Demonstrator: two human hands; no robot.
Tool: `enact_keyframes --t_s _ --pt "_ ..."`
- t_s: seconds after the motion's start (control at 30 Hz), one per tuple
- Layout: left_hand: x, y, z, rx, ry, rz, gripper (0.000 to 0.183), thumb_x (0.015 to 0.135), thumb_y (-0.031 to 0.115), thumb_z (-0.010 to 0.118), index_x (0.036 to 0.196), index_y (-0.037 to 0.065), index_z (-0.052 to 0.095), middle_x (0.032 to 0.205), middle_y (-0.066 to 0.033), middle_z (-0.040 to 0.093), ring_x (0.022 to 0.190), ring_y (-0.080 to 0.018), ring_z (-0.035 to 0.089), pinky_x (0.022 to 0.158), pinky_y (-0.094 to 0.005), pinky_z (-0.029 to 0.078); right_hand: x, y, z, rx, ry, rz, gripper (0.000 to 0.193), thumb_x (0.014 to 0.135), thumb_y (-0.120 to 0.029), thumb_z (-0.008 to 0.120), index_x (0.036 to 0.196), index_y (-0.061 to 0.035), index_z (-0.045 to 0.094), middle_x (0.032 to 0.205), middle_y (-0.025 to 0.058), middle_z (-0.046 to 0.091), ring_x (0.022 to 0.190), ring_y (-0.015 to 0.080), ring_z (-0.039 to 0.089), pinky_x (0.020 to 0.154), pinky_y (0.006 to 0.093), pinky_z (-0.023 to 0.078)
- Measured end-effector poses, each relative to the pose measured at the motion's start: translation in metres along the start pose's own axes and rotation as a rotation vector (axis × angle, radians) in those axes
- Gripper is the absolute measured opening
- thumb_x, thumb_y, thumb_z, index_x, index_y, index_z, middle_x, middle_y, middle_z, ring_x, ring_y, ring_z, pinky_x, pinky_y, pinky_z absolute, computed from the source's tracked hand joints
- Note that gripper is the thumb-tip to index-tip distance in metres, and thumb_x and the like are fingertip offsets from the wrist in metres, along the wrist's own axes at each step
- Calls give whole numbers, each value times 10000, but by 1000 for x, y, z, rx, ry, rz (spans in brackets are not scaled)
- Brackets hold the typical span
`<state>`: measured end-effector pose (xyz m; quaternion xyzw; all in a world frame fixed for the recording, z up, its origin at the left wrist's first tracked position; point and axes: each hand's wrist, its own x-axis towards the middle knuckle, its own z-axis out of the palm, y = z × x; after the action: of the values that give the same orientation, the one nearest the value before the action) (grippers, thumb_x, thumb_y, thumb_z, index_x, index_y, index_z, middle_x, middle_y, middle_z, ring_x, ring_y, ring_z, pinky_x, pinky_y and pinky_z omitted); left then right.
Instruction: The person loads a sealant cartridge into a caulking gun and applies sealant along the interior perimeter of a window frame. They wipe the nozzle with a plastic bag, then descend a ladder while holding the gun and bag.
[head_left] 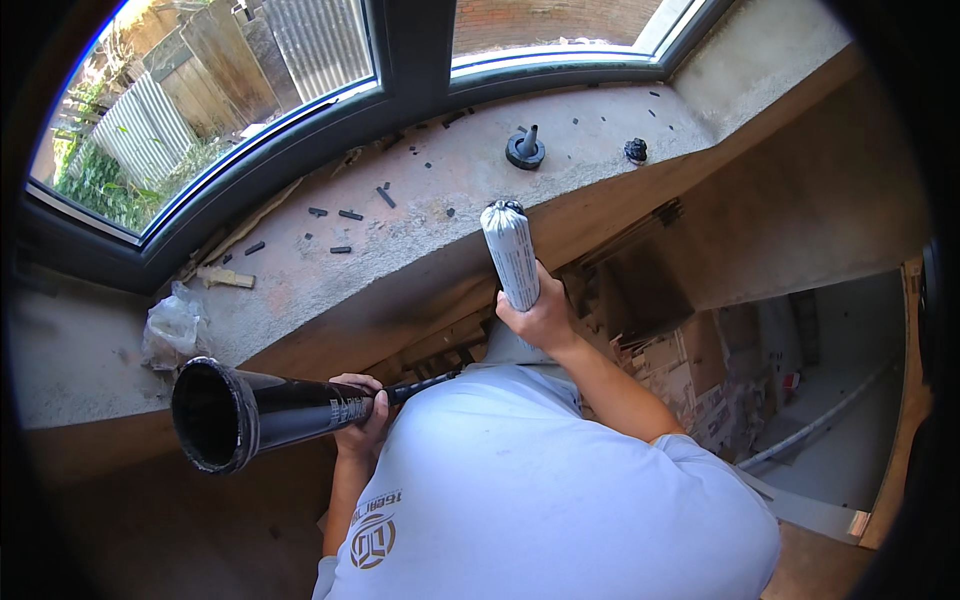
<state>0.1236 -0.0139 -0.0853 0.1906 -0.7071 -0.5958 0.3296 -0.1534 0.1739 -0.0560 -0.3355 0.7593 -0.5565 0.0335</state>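
My left hand (362, 418) is wrapped round the black barrel of a caulking gun (290, 408). The barrel's wide front end faces left with no cap on it, and its rim looks smeared. In my right hand (543, 315) is a white sausage-shaped sealant pack (510, 255), held upright with its gathered, dark-smeared end on top. On the sill beyond the pack stands a black nozzle cap (525, 148) with its tip pointing up. To the right of that cap lies a small black lump (635, 151).
The rough concrete sill (370, 285) runs below a dark window frame (415, 70). Small black scraps (386, 196) are scattered on it. A crumpled clear plastic bag (175, 328) and a yellowish piece (226, 277) lie at its left end. Boxes and debris (690, 380) are on the floor at right.
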Motion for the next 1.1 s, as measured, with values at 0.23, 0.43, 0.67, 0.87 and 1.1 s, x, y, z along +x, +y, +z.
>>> enact_keyframes --t_s 0.23,0.43,0.67,0.87,1.1 --pt "5 2 5 -63 -10 9 357 809 -65 739 1084 41 538 969 -81 642 845 -140 596 821 -283 504 -2 -22 -10 -56 71 -217 273 758 -74 754 933 -37 548 716 146 628 613 341 672 573 391 548" --pt "5 0 6 -56 -28 9 365 808 -74 734 1091 42 535 976 -84 645 846 -140 595 818 -280 500 -5 -24 -12 -79 77 -286 280 748 -69 754 944 -32 557 709 143 612 593 346 663 549 397 543" --pt "4 2 8 -86 -15 -14 361 808 -81 726 1089 43 536 980 -83 639 845 -139 592 821 -281 502 -5 -31 -14 -59 76 -286 313 738 -65 760 988 -24 575 725 145 622 610 353 676 562 401 554" --pt "3 2 6 -37 -14 -8 350 805 -81 728 1077 38 542 986 -83 635 847 -142 594 824 -284 503 -7 -42 -17 90 -51 -123 271 762 -58 735 983 -19 584 721 89 620 612 231 669 597 359 553" --pt "2 0 4 22 -24 -53 299 818 -48 735 1050 42 570 969 -78 636 830 -138 587 787 -277 490 32 -91 -70 912 -489 169 371 816 -52 690 1125 -31 487 849 140 631 734 210 690 654 365 610"
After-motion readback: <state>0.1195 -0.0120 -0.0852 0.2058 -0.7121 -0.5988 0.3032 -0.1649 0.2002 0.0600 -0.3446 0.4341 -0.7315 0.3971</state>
